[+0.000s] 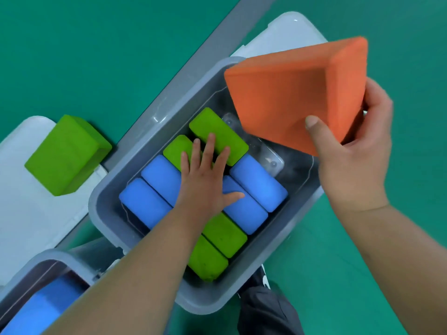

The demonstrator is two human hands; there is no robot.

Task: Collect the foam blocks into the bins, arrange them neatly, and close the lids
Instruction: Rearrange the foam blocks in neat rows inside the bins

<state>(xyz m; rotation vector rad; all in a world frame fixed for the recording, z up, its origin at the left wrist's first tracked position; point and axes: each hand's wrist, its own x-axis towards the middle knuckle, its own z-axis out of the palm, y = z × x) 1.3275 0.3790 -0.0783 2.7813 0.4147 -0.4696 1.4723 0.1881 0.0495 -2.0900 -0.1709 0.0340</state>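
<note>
Second bin (46, 256) partly beyond frame edge.

Left hand (205, 182) flat, palm down, fingers spread, forearm reaching forward. Right hand (355, 153) raised, thumb and fingers pinching.

Green floor (72, 56) (grey-striped) bears a central bin (106, 204), a corner bin (46, 258) — white lids (29, 213) beside.

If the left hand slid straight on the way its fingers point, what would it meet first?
The left hand rests on the far green block; past that, likely the bin's far wall. The orange block in the right hand crosses that line but seems higher; depth is unclear.
</note>
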